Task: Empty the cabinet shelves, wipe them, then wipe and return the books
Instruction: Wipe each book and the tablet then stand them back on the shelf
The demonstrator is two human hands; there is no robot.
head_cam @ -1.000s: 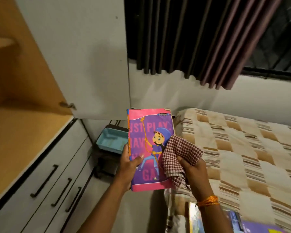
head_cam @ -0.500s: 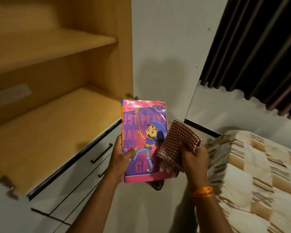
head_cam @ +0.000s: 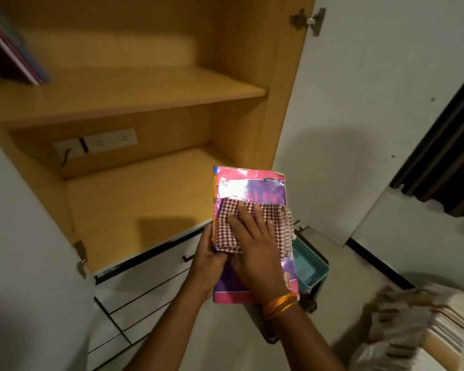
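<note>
A pink and purple book (head_cam: 252,183) is held up in front of the open wooden cabinet (head_cam: 225,49). My left hand (head_cam: 208,261) grips the book by its left edge and from below. A red-and-white checked cloth (head_cam: 228,228) lies across the cover, and my right hand (head_cam: 255,245) presses it flat with straight fingers. The lower shelf (head_cam: 134,210) and the middle shelf (head_cam: 123,95) are bare near the book. A few books (head_cam: 14,57) lean at the far left of the middle shelf.
The white cabinet door (head_cam: 359,103) stands open on the right. White drawers (head_cam: 150,287) with black handles sit under the shelves. A teal tray (head_cam: 310,266) lies on a dark stand behind the book. A bed with a checked cover (head_cam: 418,322) is at lower right. Wall sockets (head_cam: 107,140) sit in the cabinet back.
The view has swung left toward the cabinet. My right hand, which bunched the cloth at the book's right edge, now lies flat on the cloth spread over the cover.
</note>
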